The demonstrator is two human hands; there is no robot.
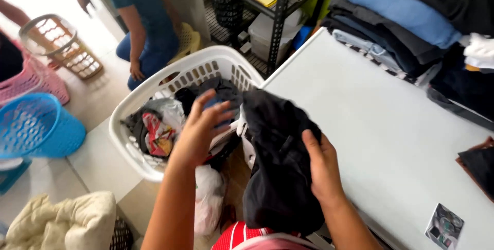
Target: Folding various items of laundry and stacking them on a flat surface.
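Right hand (321, 167) is clamped on the dark garment (280, 162), fingers curled into the cloth, and the piece hangs with its long axis running top to bottom over the near edge of the white bench (370, 126), its lower end drooping toward the floor. Left hand (200, 126) hovers over the white laundry basket (154, 90) just beside it, fingers spread and loose, possibly brushing the garment's upper fold, hard to tell.

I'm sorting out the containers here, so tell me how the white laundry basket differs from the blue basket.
The white laundry basket is full of mixed clothes; the blue basket shows none inside. The white one is rectangular with slotted walls, the blue one round with a fine lattice. The white one stands upright beside the left hand; the blue one is tipped sideways, farther away. Both are perforated plastic.
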